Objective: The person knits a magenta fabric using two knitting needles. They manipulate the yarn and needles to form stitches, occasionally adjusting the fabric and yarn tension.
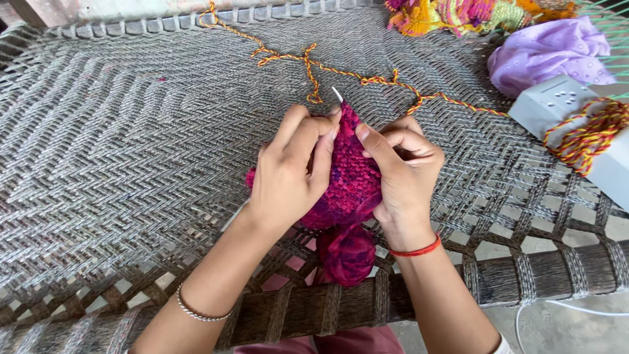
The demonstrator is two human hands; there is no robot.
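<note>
Both hands work a magenta knitted piece [352,180] held just above a grey woven cot [131,151], near its front rail. The left hand [288,174] is curled closed around the piece's left edge, index finger and thumb pinching near the top; the right hand [403,174] is likewise closed on the right edge, its index finger laid along the fabric toward the pale needle tip [337,94] poking out above. To work the stitch well, I judge the fingertips should stay close to that tip, with the yarn feeding evenly from the magenta ball [346,254] hanging just below the piece at the near rail. An orange-and-yellow twisted cord [367,78] trails across the cot on the far side. At the right edge lies a pale grey box [563,105], rectangular with raised dots on top, partly wrapped with more of that cord; a lilac cloth [547,49] bunches beyond it, and multicoloured yarn work [458,13] sits at the far right.
</note>
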